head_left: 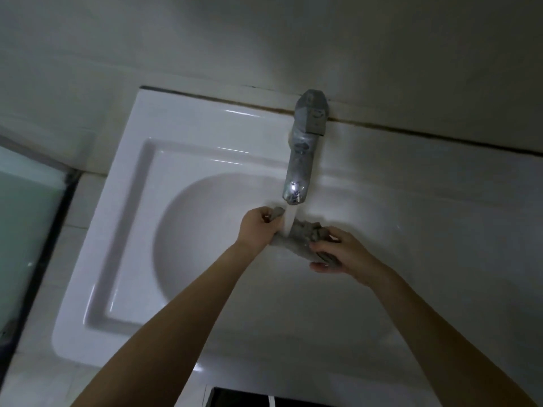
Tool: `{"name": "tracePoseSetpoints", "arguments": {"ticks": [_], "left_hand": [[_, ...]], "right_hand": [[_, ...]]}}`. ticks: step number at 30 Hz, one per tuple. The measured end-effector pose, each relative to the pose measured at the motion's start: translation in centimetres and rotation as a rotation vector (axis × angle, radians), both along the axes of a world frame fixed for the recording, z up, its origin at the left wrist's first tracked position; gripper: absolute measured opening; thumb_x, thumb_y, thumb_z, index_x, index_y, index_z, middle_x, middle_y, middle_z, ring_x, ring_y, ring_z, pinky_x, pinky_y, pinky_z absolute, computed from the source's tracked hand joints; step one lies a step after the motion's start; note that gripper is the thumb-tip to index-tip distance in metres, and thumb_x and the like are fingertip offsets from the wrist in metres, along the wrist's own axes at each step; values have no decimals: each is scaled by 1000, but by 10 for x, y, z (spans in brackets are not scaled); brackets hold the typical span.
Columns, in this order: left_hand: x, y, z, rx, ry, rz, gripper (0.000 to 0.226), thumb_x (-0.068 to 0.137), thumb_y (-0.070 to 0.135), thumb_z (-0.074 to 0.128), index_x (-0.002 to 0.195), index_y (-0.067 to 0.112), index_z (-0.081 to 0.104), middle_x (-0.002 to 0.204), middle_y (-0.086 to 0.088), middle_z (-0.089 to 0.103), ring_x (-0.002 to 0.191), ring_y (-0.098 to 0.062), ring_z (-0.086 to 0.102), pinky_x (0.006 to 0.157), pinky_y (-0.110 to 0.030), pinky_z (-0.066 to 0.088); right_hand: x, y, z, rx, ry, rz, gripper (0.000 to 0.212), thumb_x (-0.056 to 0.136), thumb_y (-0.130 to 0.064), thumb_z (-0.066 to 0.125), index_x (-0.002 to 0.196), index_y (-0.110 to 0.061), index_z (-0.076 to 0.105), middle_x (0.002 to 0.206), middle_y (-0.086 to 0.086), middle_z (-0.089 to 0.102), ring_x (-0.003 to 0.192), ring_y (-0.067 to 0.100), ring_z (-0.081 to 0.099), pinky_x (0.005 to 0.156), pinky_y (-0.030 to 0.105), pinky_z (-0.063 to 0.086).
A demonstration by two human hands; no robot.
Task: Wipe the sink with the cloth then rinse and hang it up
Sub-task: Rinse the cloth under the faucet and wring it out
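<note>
Rinsing judged under way | grey cloth (296, 235) is held stretched between left hand (258, 226) and right hand (338, 254), both closed on its ends | long axis spans hand to hand, midsection under faucet (299, 171) stream, over sink (123, 230).

A pale wall (264, 33) is filling the upper part of the view, plain and unmarked, lying mostly in dim shade. A soft patch of light is falling on it near the middle and fading out toward the edges. A dark, uneven seam (411, 129) is running along its lower edge. At the left a greenish frosted glass panel (26, 230) is standing in a dark frame (55, 227), and pale floor tiles (32, 374) with faint grout lines are showing beside that frame. At the bottom edge a dark opening (249, 399) is showing below.
</note>
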State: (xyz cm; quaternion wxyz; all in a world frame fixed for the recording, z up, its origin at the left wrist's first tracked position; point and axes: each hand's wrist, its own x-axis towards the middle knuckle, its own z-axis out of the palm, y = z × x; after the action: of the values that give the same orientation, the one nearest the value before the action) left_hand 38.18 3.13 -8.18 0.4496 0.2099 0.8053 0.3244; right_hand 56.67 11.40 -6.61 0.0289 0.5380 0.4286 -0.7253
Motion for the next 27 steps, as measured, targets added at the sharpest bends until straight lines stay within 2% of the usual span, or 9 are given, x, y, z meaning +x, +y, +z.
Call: {"name": "tracePoseSetpoints", "arguments": {"ticks": [2,5,8,10,12,15,18,22,27], "left_hand": [[-7,-9,4,44,-52,65,29,89,22,67,84,-7,66,71,-14,60,65,-20,54,61,-31,48],[-20,-29,17,130,-204,193,23,90,18,69,98,-3,71,87,-18,73,76,-26,68,67,-30,58],[-36,-46,26,161,-181,247,20,89,19,70,97,1,72,93,-20,75,86,-33,73,78,-42,60],[-46,-54,28,167,-125,283,13,88,21,71,91,8,74,91,-18,75,87,-32,72,79,-42,60],[-55,-59,29,174,-117,339,8,89,21,69,87,13,72,88,-16,74,82,-29,70,77,-39,58],[-59,-62,18,151,-138,378,29,83,34,69,83,5,65,79,-16,64,76,-26,62,72,-40,53],[-44,-54,2,119,-190,354,55,73,49,66,88,-3,56,79,-19,59,75,-24,57,71,-40,49],[0,-27,-3,124,-307,244,38,95,30,59,97,-8,57,80,-12,59,74,-20,55,64,-28,48],[33,-7,-14,95,-322,189,22,99,13,49,104,-3,63,89,-11,63,78,-18,58,67,-22,48]], "right_hand": [[-5,-3,-5,-44,-46,-178,14,89,-15,59,95,-5,67,94,16,68,77,29,69,65,41,59],[-29,-12,-17,-89,-92,-357,27,94,-23,48,90,-7,69,94,18,70,80,33,68,67,42,57],[-67,-32,-20,-90,-63,-294,34,82,-44,55,85,-16,74,95,12,69,85,30,66,77,40,53],[-92,-45,-16,-14,-56,-197,37,80,-51,62,97,-19,72,103,9,68,87,27,67,65,34,57],[-107,-55,-12,96,-59,-251,18,84,-39,68,86,-21,65,96,6,67,76,18,64,51,25,51],[-109,-55,-16,199,-119,-314,17,91,-36,60,89,-20,59,86,1,61,77,19,61,62,24,48],[-89,-49,-17,270,-118,-333,22,93,-32,52,83,-16,65,76,-2,63,76,18,63,62,21,47],[-39,-36,-9,378,-122,-417,20,89,-31,59,87,-14,70,80,-1,70,72,13,66,58,17,50],[-6,-20,3,460,-163,-470,15,93,-26,58,87,-16,67,81,-2,67,71,6,62,49,6,45]]}}
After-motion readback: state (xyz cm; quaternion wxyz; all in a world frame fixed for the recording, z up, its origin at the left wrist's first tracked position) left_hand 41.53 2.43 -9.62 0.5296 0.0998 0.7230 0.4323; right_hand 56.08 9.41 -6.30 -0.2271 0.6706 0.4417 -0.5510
